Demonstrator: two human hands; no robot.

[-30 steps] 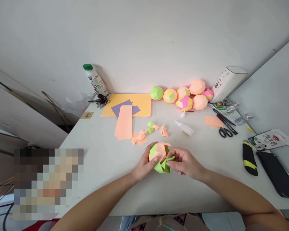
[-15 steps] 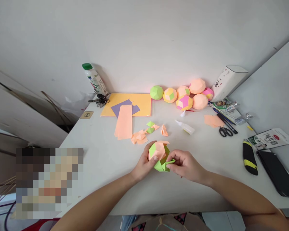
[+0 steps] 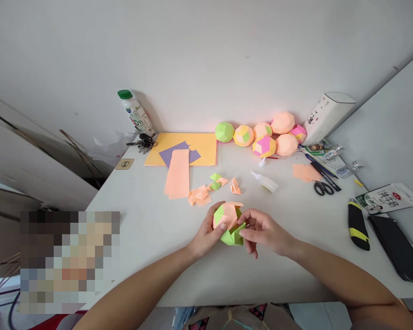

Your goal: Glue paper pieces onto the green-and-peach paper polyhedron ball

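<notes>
A partly open origami ball (image 3: 229, 215) of peach and green folded paper is held over the near middle of the table. My left hand (image 3: 208, 231) wraps its left side, the thumb pressed on a peach face. At the ball's right side, my right hand (image 3: 263, 231) pinches a green paper flap (image 3: 239, 233) between thumb and fingers. Beyond the ball lie loose folded units: a peach cluster (image 3: 199, 195), a green and peach group (image 3: 216, 182) and a single peach piece (image 3: 235, 186).
Peach paper strips (image 3: 178, 176) lie over yellow sheets (image 3: 203, 140). Finished paper balls (image 3: 264, 145) line the wall. A glue bottle (image 3: 265, 182) lies at centre right, with scissors (image 3: 323, 188), a black-yellow cutter (image 3: 358, 227) and a black phone-like slab (image 3: 395, 247) farther right.
My right fingers have shifted on the green flap, which stuck out to the right before and now sits closer against the ball. The left hand keeps its hold.
</notes>
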